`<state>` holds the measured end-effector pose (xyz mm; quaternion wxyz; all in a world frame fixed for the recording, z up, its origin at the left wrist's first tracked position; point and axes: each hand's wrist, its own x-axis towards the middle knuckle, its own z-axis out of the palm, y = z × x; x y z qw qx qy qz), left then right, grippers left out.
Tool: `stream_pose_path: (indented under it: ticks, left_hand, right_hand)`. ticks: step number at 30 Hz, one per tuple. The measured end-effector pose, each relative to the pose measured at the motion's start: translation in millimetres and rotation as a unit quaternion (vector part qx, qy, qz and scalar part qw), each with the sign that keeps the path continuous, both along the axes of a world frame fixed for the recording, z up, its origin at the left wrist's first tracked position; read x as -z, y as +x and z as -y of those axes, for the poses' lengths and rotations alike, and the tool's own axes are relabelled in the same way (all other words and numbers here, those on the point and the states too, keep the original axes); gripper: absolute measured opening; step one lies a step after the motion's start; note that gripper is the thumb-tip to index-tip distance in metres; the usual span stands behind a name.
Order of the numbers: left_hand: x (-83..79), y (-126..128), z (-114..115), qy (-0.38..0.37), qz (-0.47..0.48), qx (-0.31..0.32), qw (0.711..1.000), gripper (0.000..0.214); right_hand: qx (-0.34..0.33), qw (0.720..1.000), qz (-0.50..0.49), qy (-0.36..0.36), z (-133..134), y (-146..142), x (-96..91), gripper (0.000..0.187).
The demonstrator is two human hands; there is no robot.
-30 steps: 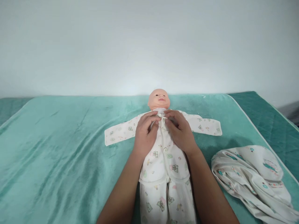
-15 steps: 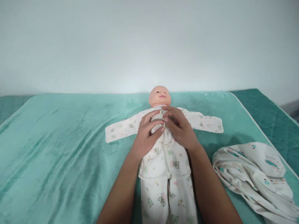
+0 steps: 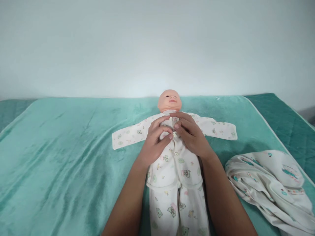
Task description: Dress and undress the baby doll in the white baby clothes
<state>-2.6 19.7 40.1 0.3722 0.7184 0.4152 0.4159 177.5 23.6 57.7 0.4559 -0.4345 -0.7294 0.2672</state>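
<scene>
A baby doll [image 3: 169,101] lies on its back, dressed in a white button-front baby shirt [image 3: 169,173] and matching trousers [image 3: 163,209] with small animal prints. Both hands are at the shirt's front opening on the chest. My left hand [image 3: 156,139] has its thumb and fingers curled together on one edge, close to a button [image 3: 174,134]. On the other edge, my right hand [image 3: 189,132] pinches the cloth with thumb and bent fingers. Another button [image 3: 176,154] shows just below the hands. The fingertips hide part of the upper front.
A crumpled white printed cloth [image 3: 268,186] lies at the lower right. Under everything is a wrinkled light green blanket [image 3: 61,157] on a darker green quilted cover [image 3: 278,114]. A pale wall [image 3: 147,46] rises behind the doll's head.
The right thumb and fingers have shifted slightly at the shirt front, and the button between the hands shows more clearly. The whole view has moved a little; the doll lies as before.
</scene>
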Motion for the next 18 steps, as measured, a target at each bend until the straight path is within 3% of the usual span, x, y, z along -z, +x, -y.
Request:
stream_pose_path:
  ticks: [13,18]
  left_hand:
    - [-1.8,3.6,2.3,-0.001,-0.004,-0.022,1.0,0.013]
    - [-5.1,7.1,3.6,0.017,-0.054,-0.048,0.997,0.012]
  right_hand:
    - [-0.003,1.0,-0.001,-0.016,1.3,1.0,2.4,0.019]
    - [0.007,0.999,-0.004,-0.031,2.3,-0.3,1.5,0.02]
